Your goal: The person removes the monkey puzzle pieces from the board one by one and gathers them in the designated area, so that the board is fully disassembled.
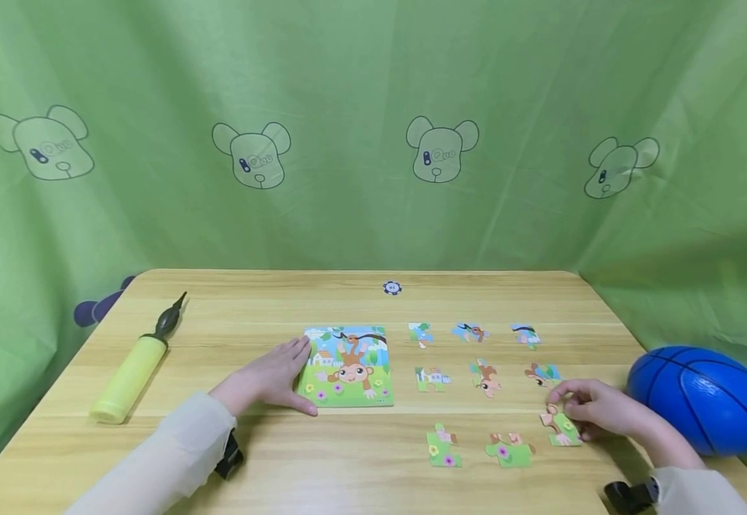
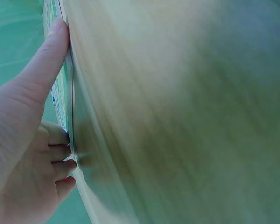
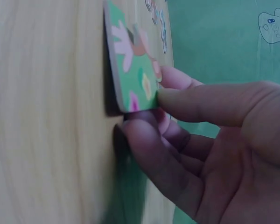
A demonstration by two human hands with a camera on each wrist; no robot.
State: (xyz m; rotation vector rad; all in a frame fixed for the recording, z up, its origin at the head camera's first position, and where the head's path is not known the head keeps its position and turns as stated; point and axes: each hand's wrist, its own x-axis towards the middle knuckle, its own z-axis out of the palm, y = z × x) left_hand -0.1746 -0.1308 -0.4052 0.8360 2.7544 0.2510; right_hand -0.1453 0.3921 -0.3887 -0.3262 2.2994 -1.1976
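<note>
At the middle of the table in the head view lies a square monkey picture board (image 1: 373, 386). My left hand (image 1: 277, 375) rests along its left side, thumb near the lower corner and fingers stretched toward the upper one. In the left wrist view, the thumb (image 2: 49, 51) lies along the board's edge. My right hand (image 1: 602, 409) pinches a green jigsaw piece (image 1: 563, 431) at the lower right of the spread pieces. The right wrist view shows that jigsaw piece (image 3: 135, 77) slightly tilted, thumb on its top face and a finger at its underside, with a shadow beneath.
Several other jigsaw pieces lie in loose rows right of the board, among them a flower piece (image 1: 444, 450) and a house piece (image 1: 433, 379). A blue ball (image 1: 702, 400) sits beside the right forearm. A yellow hand pump (image 1: 130, 379) lies at left; a round marker (image 1: 392, 287) is at the back.
</note>
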